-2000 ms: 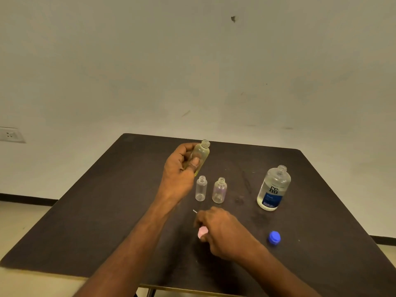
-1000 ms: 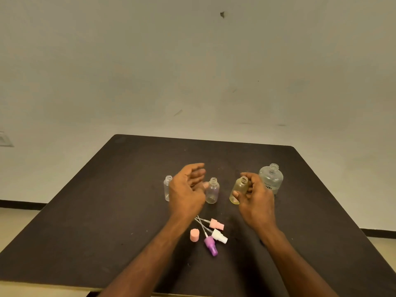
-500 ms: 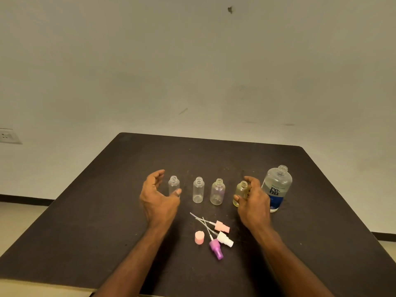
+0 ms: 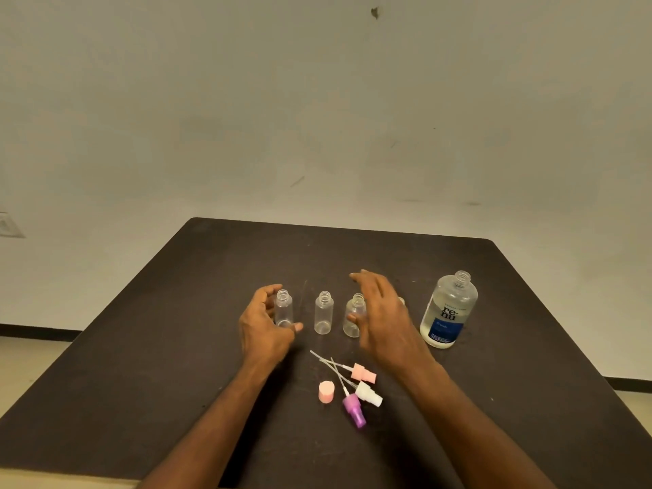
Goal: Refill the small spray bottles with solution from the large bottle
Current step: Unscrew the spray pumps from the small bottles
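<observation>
Several small uncapped spray bottles stand in a row on the dark table [image 4: 158, 347]. My left hand [image 4: 263, 330] curls loosely around the leftmost clear bottle [image 4: 283, 307], thumb in front of its base. To its right stand a second clear bottle [image 4: 324, 317] and a purple-tinted one [image 4: 352, 319]. My right hand [image 4: 382, 319] hovers open with fingers spread over the purple-tinted bottle. It hides most of a yellowish bottle [image 4: 401, 301]. The large uncapped solution bottle [image 4: 448, 312], partly full with a blue label, stands at the right end.
Near me lie three spray heads with dip tubes: pink [image 4: 364, 373], white [image 4: 369, 394] and purple [image 4: 354, 411]. A pink cap [image 4: 326, 392] stands beside them. A pale wall rises behind the table, with a socket [image 4: 7, 225] at far left.
My right hand set the yellowish bottle down beside the large bottle, let go and swung left over the row. My left hand closed in around the leftmost bottle.
</observation>
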